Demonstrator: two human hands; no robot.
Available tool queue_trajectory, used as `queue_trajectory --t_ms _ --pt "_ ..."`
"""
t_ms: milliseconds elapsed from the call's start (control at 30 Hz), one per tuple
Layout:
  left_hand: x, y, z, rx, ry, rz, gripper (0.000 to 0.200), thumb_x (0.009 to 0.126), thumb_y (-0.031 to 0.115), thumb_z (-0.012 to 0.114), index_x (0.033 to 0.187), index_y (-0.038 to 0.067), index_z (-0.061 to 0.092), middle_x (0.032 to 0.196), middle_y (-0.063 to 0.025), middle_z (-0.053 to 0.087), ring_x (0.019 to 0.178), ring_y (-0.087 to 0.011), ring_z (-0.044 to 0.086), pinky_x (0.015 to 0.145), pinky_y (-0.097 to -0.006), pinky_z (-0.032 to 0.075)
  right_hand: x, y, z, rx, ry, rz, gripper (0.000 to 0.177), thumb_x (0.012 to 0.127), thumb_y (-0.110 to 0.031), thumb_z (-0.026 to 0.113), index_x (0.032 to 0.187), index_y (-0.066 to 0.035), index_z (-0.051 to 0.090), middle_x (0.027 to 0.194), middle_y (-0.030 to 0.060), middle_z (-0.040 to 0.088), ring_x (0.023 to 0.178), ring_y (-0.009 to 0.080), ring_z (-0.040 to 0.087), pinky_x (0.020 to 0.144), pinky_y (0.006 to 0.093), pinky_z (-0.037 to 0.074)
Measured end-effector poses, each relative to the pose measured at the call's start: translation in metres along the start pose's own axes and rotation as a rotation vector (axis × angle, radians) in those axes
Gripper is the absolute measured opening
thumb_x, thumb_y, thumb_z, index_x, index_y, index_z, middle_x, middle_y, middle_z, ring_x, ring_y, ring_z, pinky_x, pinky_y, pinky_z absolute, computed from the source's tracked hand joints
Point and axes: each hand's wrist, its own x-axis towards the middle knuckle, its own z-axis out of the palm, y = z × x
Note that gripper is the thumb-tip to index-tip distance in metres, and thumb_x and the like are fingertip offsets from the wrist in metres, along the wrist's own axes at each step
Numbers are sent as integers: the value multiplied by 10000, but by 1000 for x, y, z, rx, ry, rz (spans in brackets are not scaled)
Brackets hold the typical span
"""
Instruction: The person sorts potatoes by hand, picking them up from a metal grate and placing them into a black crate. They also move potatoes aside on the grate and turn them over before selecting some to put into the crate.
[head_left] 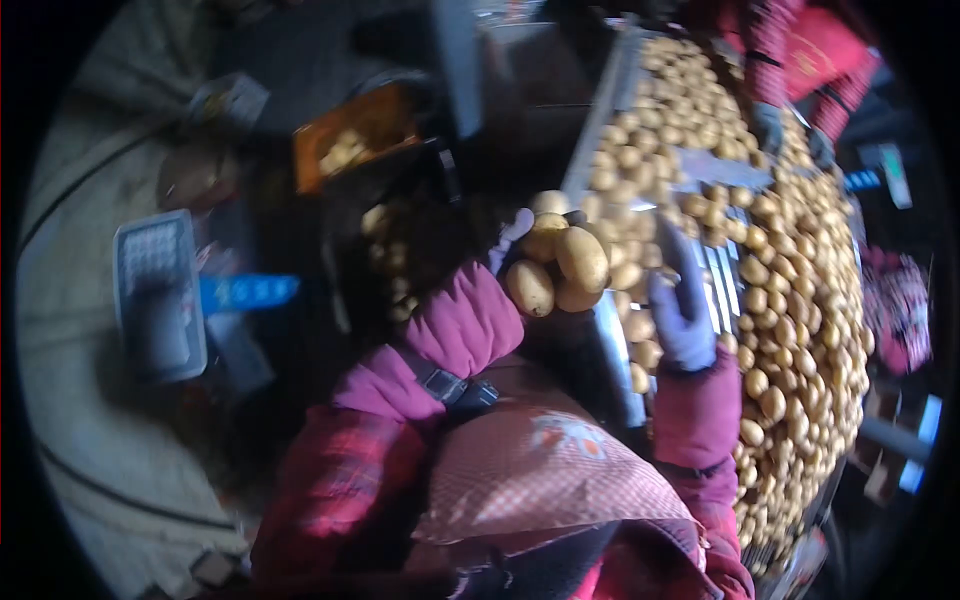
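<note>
Several potatoes [583,258] are bunched in my gloved left hand [510,238], which is held at the near edge of the sorting table. Its thumb shows beside them, while the other fingers are mostly hidden behind the load. Over the potatoes near the metal rim, my gloved right hand [684,318] has its fingers stretched out and its thumb apart; motion blurs the fingertips. Loose potatoes [790,300] cover much of the table, and metal slats [722,275] show between them close to my right hand.
An orange crate [308,160] with some potatoes stands at the left, and more potatoes [388,240] lie in a dark container below it. A digital scale [160,300] is farther left. Across the table, a co-worker's gloved hands [768,128] touch the potatoes.
</note>
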Motion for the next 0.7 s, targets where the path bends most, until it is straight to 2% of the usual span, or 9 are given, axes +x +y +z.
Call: queue_trajectory --t_ms 100,133,233,300,333,400,467,533,700 --pt "-35 41 -72 116 -407 -89 697 911 633 416 1272 42 489 1243 -155 538 1066 -408 561 887 -470 498 -24 37 -3 -151 28 165 416 944 -61 530 1343 46 480 1327 179 539 1251 260 503 1064 376 380" --pt "-72 48 -68 29 -44 -35 721 904 649 413 1329 68 445 1280 -156 520 1135 -454 536 946 -507 489 -38 51 -1 -187 9 183 418 915 -63 561 1317 39 508 1310 198 550 1250 300 510 1059 396 387" --pt "-132 88 -113 -69 127 -41 660 859 616 532 1363 196 457 1383 -189 477 1213 -506 489 873 -727 436 -66 63 12 -501 -196 121 523 862 -177 621 1334 11 497 1310 224 537 1236 377 502 1053 443 379" --pt "-163 101 -130 -56 74 86 704 862 646 440 1316 111 498 1304 -192 543 1137 -392 568 858 -553 513 -73 45 31 -726 -260 86 625 833 -274 643 1366 -4 458 1348 223 501 1259 386 465 1067 487 335" --pt "-177 107 -122 160 439 175 721 859 649 419 1292 79 507 1260 -189 568 1087 -369 585 871 -500 506 -77 49 36 -805 -250 63 649 822 -260 647 1379 -3 437 1364 218 485 1277 377 445 1079 500 310" --pt "-188 121 -127 108 363 179 694 860 639 441 1269 84 519 1246 -184 572 1095 -387 573 911 -523 485 -74 50 38 -816 -249 88 664 802 -237 656 1380 1 432 1350 214 498 1266 379 457 1074 496 322" --pt "-176 131 -132 -24 613 225 659 861 628 466 1252 101 527 1264 -175 564 1108 -398 560 920 -547 478 -76 57 38 -828 -239 88 661 783 -212 664 1370 -2 445 1342 211 506 1259 380 463 1071 493 328" --pt "-153 137 -140 -1 604 249 643 857 622 493 1251 116 528 1269 -178 557 1115 -405 553 938 -570 470 -76 62 38 -801 -226 52 646 774 -198 669 1356 -5 463 1328 208 520 1251 380 472 1068 489 333" --pt "-96 158 -181 -279 994 423 420 998 413 352 1327 174 458 1419 -38 449 1349 -286 358 1102 -571 312 -73 53 38 -802 -214 91 640 778 -232 672 1347 -10 478 1333 204 522 1250 379 475 1074 486 327"
